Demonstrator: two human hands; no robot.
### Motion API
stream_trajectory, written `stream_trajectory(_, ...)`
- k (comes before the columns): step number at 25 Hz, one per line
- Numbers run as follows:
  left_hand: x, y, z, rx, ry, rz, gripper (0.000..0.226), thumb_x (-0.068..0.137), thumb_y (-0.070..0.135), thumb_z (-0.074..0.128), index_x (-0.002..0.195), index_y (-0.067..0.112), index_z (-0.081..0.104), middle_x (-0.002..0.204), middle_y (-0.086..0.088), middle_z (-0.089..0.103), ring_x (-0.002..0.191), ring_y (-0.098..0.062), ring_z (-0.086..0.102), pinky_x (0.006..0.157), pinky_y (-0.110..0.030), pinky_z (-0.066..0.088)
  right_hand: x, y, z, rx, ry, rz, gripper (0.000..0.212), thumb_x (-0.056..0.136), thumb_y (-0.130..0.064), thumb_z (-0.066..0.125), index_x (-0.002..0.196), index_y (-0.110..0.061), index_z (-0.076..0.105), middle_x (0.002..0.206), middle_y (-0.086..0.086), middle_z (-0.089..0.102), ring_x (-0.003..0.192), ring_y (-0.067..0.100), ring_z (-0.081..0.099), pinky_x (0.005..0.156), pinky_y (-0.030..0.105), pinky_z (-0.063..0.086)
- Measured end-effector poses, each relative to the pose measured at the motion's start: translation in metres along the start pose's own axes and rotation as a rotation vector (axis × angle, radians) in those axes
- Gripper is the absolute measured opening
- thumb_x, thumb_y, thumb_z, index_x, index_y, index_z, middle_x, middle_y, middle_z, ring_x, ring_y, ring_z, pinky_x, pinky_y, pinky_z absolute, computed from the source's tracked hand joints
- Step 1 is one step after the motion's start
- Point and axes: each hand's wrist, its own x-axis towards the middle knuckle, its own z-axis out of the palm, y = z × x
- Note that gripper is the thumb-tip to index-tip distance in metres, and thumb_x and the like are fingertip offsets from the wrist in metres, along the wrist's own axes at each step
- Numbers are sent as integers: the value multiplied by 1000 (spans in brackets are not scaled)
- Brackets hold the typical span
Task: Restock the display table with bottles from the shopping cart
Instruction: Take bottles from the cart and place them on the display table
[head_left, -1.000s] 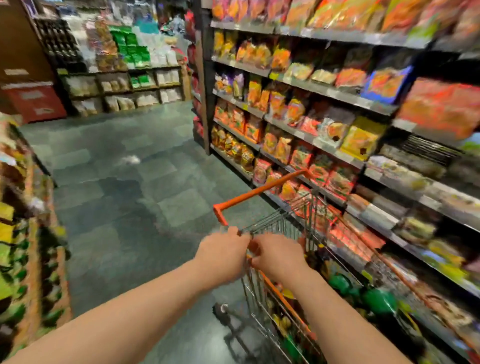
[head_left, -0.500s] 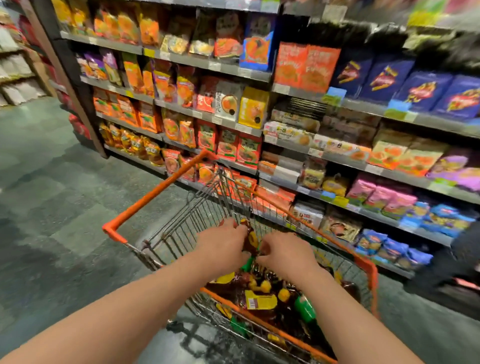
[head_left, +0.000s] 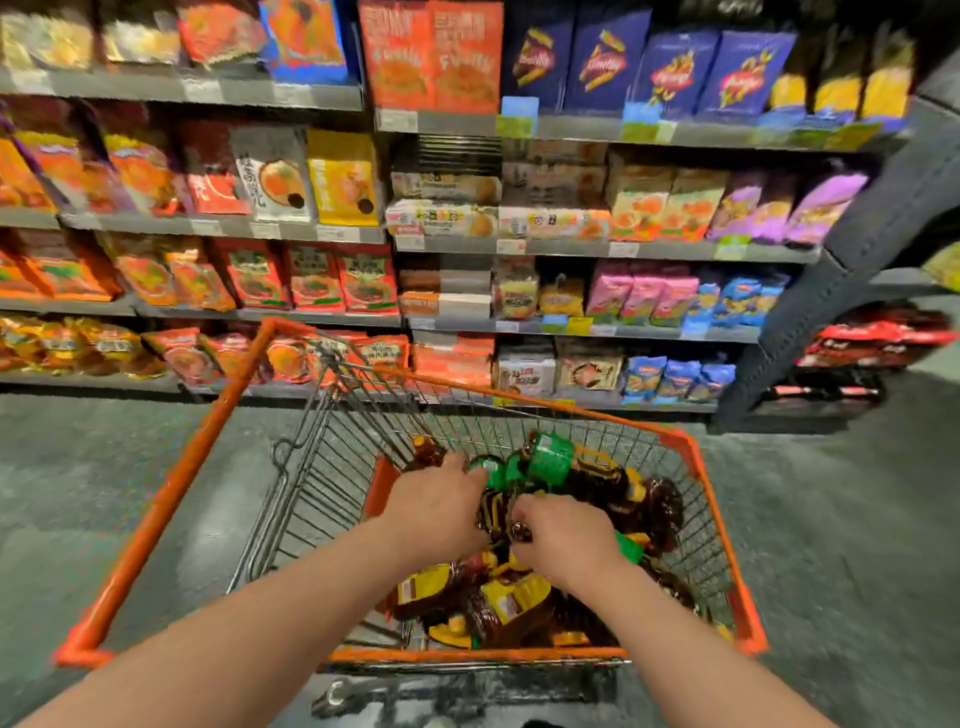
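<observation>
An orange-rimmed wire shopping cart (head_left: 171, 499) stands right in front of me. Its basket holds several dark brown bottles (head_left: 519, 603) with yellow labels, some with green caps (head_left: 550, 457). Both my hands are down inside the basket among them. My left hand (head_left: 436, 509) curls its fingers over a green-capped bottle (head_left: 491, 475) near the middle of the pile. Just to its right, my right hand (head_left: 566, 535) grips the top of a dark bottle (head_left: 498, 512). My hands hide most of both bottles. The display table is out of view.
Shelves packed with snack packets (head_left: 311, 270) run just behind the cart. A dark shelf end post (head_left: 857, 249) rises at the right, with red packs (head_left: 872, 338) on a low stand beyond it. Grey floor (head_left: 831, 519) lies on both sides.
My view swung from the open aisle round to the shelves. Both hands left the cart's orange rim and went down into the basket onto the bottles.
</observation>
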Motion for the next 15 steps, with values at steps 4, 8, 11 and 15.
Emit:
stream_trajectory(4,24,-23,43,-1,-79,49,86,75,67,64,145,27,36,137,-6,44,118,-31,53,83,-44,51,24,-7,30,7,-79,47,33,87,-37,57,117,-23,56,104,2,62,96,27,61,69,36,48)
stream_trajectory(8,55,-37,88,11,-165,67,104,69,67,71,152,27,23,159,-11,19,148,-32,9,108,-56,33,53,-4,61,10,-167,60,36,89,-38,58,121,-23,55,111,3,60,101,27,60,79,40,51)
stream_trajectory(11,79,-43,123,16,-236,79,110,69,68,72,154,27,14,163,-11,1,149,-33,-10,115,-60,18,77,4,85,12,-202,44,36,89,-37,57,121,-22,54,108,4,60,98,29,61,78,42,53)
stream_trajectory(15,110,-49,176,44,-353,63,113,70,70,70,155,30,6,163,-11,-3,149,-35,-11,116,-60,18,108,11,124,33,-261,42,33,89,-35,58,118,-19,55,105,6,59,97,30,61,76,43,51)
